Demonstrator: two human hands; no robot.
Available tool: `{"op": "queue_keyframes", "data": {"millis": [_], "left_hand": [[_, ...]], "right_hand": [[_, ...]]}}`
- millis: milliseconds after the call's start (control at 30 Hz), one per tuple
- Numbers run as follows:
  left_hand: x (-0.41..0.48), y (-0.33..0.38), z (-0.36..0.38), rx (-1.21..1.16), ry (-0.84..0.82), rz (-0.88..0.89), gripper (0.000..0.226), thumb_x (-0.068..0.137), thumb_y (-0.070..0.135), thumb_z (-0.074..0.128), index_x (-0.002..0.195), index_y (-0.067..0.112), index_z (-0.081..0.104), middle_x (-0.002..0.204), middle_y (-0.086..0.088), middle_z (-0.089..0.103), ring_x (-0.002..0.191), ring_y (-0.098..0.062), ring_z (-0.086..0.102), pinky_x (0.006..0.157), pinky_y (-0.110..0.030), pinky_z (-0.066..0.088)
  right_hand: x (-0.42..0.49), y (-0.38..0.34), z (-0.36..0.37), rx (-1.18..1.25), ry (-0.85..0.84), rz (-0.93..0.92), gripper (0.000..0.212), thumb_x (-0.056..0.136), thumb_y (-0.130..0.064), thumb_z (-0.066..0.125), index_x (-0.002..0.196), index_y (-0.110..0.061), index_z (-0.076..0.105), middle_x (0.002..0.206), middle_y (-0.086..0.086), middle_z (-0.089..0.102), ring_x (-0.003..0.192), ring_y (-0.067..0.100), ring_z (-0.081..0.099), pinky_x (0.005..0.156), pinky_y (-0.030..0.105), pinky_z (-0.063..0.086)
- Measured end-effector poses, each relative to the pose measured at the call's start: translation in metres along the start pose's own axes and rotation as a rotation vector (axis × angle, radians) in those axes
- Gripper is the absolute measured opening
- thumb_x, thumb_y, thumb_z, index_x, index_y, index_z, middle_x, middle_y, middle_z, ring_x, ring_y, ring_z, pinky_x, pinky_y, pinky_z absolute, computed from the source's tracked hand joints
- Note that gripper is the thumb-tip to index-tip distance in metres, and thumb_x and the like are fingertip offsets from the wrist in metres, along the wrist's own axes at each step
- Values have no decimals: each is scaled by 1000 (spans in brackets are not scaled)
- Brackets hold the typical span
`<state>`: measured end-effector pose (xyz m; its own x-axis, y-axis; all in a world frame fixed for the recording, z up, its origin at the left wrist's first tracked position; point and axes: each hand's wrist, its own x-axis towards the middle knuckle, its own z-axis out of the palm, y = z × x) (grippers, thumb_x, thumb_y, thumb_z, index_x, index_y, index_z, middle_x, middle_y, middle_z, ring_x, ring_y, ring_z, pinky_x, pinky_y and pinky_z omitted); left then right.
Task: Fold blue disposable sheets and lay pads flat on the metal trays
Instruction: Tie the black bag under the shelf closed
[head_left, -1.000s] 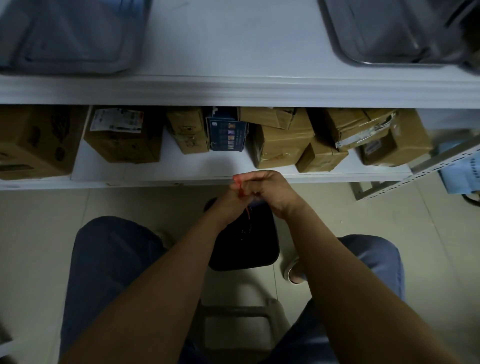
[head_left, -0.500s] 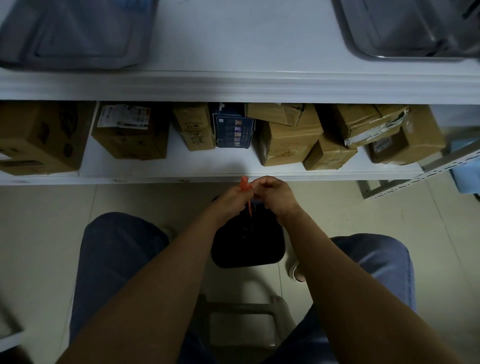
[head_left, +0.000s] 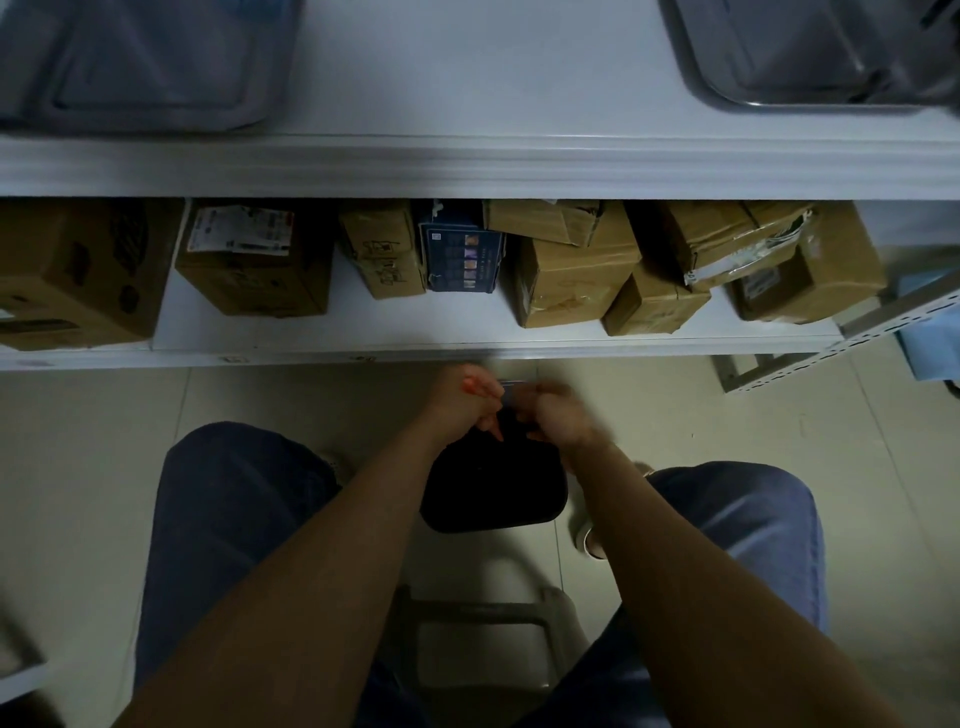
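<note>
We find the left hand (head_left: 462, 402) pinching a small orange item (head_left: 471, 385) above the black bin (head_left: 493, 499). The right hand (head_left: 561, 418) is blurred, its fingers curled, and we cannot tell its grip. The left metal tray (head_left: 156, 120) and right metal tray (head_left: 779, 101) sit on the upper shelf (head_left: 467, 78), well apart from both hands.

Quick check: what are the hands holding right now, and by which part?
The left hand holds a thin orange-red strip about its middle, both ends poking out. The right hand is curled beside it, too blurred to tell what it holds.
</note>
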<state>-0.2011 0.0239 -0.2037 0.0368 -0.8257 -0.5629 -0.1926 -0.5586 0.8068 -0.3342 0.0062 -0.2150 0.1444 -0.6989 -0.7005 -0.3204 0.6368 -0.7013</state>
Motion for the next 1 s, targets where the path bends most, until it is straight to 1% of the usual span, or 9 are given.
{"op": "queue_keyframes", "data": {"millis": [100,167,233,333,400,567,667,867,1000], "left_hand": [[1,1,4,265,-30,98,19,88,-6,47,76,9,50,72,-11,52,58,-18,55,54,-27,52],[0,4,2,495,6,201,12,94,11,45,88,10,56,81,-5,56,73,-17,55,73,-33,51],[2,3,1,593,124,296,18,96,19,44,87,11,58,83,-4,58,77,-15,55,75,-29,47],[7,-4,3,466,270,308,13,90,8,47,79,11,53,70,-1,51,65,-11,47,59,-14,39],[12,-10,6,306,335,276,16,88,2,50,79,15,52,66,6,50,61,-4,47,54,-10,38],[17,-20,11,193,317,339,20,84,3,59,84,21,50,83,2,59,82,-14,59,74,-26,50],[19,-17,12,74,286,317,27,85,7,60,76,28,46,77,5,56,79,-17,58,70,-30,49],[17,-24,12,37,205,227,30,87,10,58,71,30,43,78,5,56,77,-14,56,75,-34,48],[18,-26,11,-8,223,180,29,87,6,58,71,29,49,89,9,58,86,-6,56,85,-28,45]], "right_hand": [[1,-15,8,201,-3,-79,24,100,-16,38,116,-17,56,94,4,61,84,16,58,50,11,45],[6,-19,18,75,1,-114,31,103,-24,29,112,-17,58,90,4,60,88,18,57,67,18,47],[10,-20,26,-126,8,-122,47,103,-34,22,100,-13,64,92,9,61,96,23,55,84,29,41],[14,-17,27,-217,13,-29,59,103,-39,17,111,-4,64,111,19,63,109,30,56,84,30,35],[14,-15,24,-186,22,40,57,102,-40,22,114,-1,62,104,15,62,98,28,56,82,31,38],[18,-8,23,34,-15,173,30,92,-45,51,82,-19,62,85,2,63,81,16,55,75,30,39],[22,-8,19,177,-47,248,27,82,-46,64,82,-19,63,78,-2,62,75,13,53,65,28,36],[26,-7,18,205,-80,398,18,77,-37,64,70,-21,61,80,-4,61,81,14,52,86,39,30],[18,-14,21,241,-13,384,25,85,-23,60,62,-17,52,64,-1,48,60,11,40,60,23,29]]}}
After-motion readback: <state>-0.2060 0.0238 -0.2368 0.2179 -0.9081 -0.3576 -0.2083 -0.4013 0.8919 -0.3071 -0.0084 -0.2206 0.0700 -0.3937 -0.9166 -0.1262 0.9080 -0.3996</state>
